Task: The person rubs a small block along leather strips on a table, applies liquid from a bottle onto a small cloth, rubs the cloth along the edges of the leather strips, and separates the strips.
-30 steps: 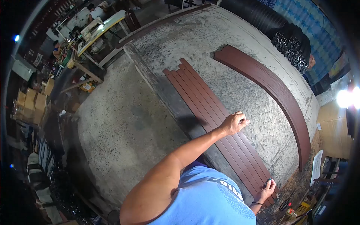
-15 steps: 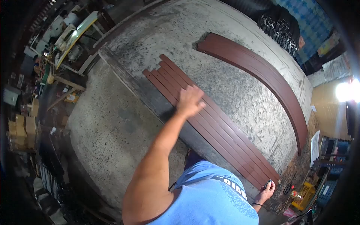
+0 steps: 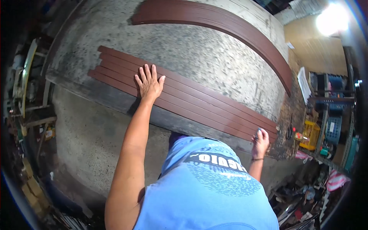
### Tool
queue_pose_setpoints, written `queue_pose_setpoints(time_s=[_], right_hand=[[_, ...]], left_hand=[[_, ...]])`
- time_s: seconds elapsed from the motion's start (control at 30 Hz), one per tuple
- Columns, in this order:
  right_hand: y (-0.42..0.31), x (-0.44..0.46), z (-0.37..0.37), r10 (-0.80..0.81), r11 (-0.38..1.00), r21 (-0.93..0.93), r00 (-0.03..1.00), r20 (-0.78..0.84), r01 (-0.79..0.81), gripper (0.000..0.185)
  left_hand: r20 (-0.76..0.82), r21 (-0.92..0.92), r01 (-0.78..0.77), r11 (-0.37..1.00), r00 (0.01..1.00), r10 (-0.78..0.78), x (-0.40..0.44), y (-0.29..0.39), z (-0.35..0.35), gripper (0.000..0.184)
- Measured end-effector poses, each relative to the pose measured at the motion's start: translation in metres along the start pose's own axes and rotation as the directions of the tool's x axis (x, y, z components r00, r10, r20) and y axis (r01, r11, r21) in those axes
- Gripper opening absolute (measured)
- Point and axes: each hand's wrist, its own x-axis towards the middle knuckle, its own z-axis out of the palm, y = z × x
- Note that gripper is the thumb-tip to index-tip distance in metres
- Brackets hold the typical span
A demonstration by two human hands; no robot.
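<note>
a broad, worn worktable point(image 3: 214, 61) with a grey, speckled surface fills the upper middle of the view, its near edge slanting down from the left corner to the right. the concrete floor point(image 3: 84, 134) shows below that edge. the wearer's blue shirt point(image 3: 207, 184), printed with lettering, comes up close to the near edge. a long, curved brown piece point(image 3: 230, 25) arcs over the far side of the worktable and bends down toward its right end. several long, straight brown strips point(image 3: 191, 96) lie flat, side by side, along the near edge, apart from the curved piece; their left ends are stepped.

a cardboard box point(image 3: 314, 50) stands beyond the right end, with a bright lamp point(image 3: 332, 19) in view by it. a yellow basket point(image 3: 309, 136) and a blue basket point(image 3: 333, 128) are off to the right, and a white sheet of paper point(image 3: 304, 85) sits between the worktable and the blue basket.

the left hand point(image 3: 150, 86) is palm down on the strips, toward their left ends, fingers open and spread. the right hand point(image 3: 261, 142) is at the right ends of the strips, fingers curled in a pinch on a small dark object point(image 3: 259, 130), too small to identify. a dark wristband point(image 3: 257, 159) circles the right wrist.
</note>
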Motion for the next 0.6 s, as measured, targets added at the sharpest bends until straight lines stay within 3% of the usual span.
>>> queue_pose_setpoints(time_s=[0.1,0.13,0.27,0.33,0.37,0.47,0.5,0.57,0.6], right_hand=[[0.003,0.008,0.027,-0.011,1.0,0.001,0.989,0.145,0.011,0.016],[0.004,0.009,0.038,-0.034,0.999,0.014,0.977,0.208,0.032,0.016],[0.004,0.021,0.084,-0.105,0.955,-0.212,0.904,0.414,0.208,0.017],[0.012,0.03,0.109,-0.268,0.786,-0.402,0.844,0.465,0.47,0.018],[0.012,0.032,0.12,-0.296,0.757,-0.389,0.806,0.513,0.525,0.018],[0.022,0.046,0.141,-0.397,0.583,-0.368,0.649,0.649,0.724,0.013],[0.024,0.05,0.145,-0.39,0.589,-0.363,0.647,0.655,0.722,0.013],[0.03,0.06,0.15,-0.422,0.292,-0.39,0.483,0.767,0.873,0.01],[0.035,0.068,0.151,-0.418,0.3,-0.379,0.478,0.773,0.875,0.01]], left_hand=[[-0.095,0.037,-0.093,0.995,0.991,0.096,-0.029,0.052,0.022,0.074],[-0.051,0.028,-0.099,0.995,0.994,0.101,-0.038,0.067,0.019,0.076],[-0.019,-0.004,-0.059,0.998,0.998,0.059,-0.059,0.103,0.021,0.078],[0.043,-0.014,0.003,1.0,0.999,-0.003,-0.061,0.109,0.01,0.079],[0.116,-0.01,0.046,0.999,0.992,-0.045,-0.061,0.112,0.001,0.078],[0.106,-0.025,0.084,0.996,0.991,-0.081,-0.059,0.114,0.002,0.078],[0.092,-0.014,0.099,0.995,0.991,-0.098,-0.059,0.114,0.003,0.079],[0.095,-0.002,0.117,0.993,0.989,-0.117,-0.059,0.114,0.006,0.079],[0.091,0.002,0.125,0.992,0.988,-0.125,-0.057,0.115,0.007,0.08]])
